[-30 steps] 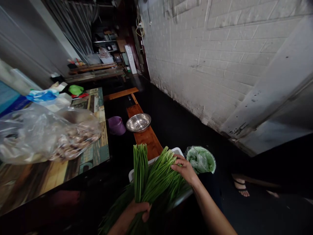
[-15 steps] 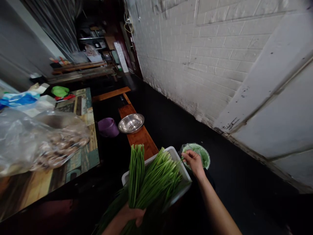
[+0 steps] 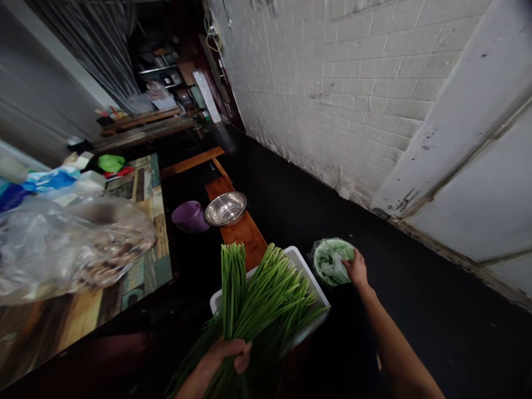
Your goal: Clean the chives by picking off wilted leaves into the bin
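My left hand (image 3: 230, 354) is closed around a bunch of long green garlic chives (image 3: 233, 288), cut ends pointing up and away from me. More garlic chives (image 3: 274, 293) lie fanned out beside the bunch in a white plastic tray (image 3: 297, 257), whose near part they cover. Out to the right, my right hand (image 3: 356, 269) is over the right side of a small green bin (image 3: 328, 257) lined with a clear plastic bag. Its thumb and fingers look apart, and I see nothing held between them.
A steel bowl (image 3: 225, 209) sits on a reddish wooden bench (image 3: 249, 238), with a purple bucket (image 3: 190, 216) to its left. On the left, a patchwork wooden table (image 3: 162, 233) carries a big clear bag (image 3: 91, 244) of brownish pieces. A white brick wall (image 3: 353, 100) runs along the right.
My right hand has moved right from the tray's edge to the far side of the bin, its pinch loosened. My left hand keeps its hold on the garlic chives. The view has shifted slightly.
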Available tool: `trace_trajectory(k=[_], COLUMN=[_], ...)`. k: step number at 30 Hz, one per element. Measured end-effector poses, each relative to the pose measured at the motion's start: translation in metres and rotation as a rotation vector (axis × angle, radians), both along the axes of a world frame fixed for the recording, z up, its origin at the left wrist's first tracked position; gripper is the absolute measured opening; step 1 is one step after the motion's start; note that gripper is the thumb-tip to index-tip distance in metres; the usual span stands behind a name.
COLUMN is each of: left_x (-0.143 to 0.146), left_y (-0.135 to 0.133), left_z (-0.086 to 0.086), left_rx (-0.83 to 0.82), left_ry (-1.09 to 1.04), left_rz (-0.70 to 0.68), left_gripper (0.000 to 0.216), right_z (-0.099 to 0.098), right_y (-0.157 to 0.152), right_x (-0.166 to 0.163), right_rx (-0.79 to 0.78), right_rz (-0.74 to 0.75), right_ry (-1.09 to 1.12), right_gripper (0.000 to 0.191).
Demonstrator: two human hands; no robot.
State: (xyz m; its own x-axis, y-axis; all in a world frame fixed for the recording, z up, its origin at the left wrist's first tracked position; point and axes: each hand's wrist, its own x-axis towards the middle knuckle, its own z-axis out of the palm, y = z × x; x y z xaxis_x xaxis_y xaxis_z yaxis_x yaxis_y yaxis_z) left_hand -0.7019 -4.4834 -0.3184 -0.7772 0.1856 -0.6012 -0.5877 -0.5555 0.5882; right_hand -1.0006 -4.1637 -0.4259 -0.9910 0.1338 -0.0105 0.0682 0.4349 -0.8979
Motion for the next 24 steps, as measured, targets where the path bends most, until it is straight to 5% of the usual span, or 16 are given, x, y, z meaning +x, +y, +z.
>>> trace_trajectory(k=[4, 6, 9, 20, 24], left_x=[-0.007, -0.008, -0.007, 0.000, -0.001], left_y=[0.006, 0.007, 0.007, 0.003, 0.000], left_z=[-0.010, -0.013, -0.014, -0.017, -0.015], left_rx=[0.032, 0.035, 0.038, 0.123, 0.150], left_ry=[-0.009, -0.007, 0.004, 0.047, 0.038], left_rz=[0.020, 0.012, -0.001, -0.019, -0.044], left_gripper=[0.038, 0.038, 0.038, 0.040, 0.042], right_z=[0.022, 0.041, 0.065, 0.074, 0.063], right_y=[-0.058, -0.090, -0.118, -0.086, -0.054], right_x=[0.056, 0.091, 0.124, 0.094, 0.062], right_rx=[-0.147, -0.344, -0.481, -0.164, -0.199], right_rz=[0.249, 0.504, 0.604, 0.433, 0.172], right_ry=[-0.074, -0.177, -0.221, 0.101, 0.094], right_gripper=[0.051, 0.050, 0.041, 0.020, 0.025])
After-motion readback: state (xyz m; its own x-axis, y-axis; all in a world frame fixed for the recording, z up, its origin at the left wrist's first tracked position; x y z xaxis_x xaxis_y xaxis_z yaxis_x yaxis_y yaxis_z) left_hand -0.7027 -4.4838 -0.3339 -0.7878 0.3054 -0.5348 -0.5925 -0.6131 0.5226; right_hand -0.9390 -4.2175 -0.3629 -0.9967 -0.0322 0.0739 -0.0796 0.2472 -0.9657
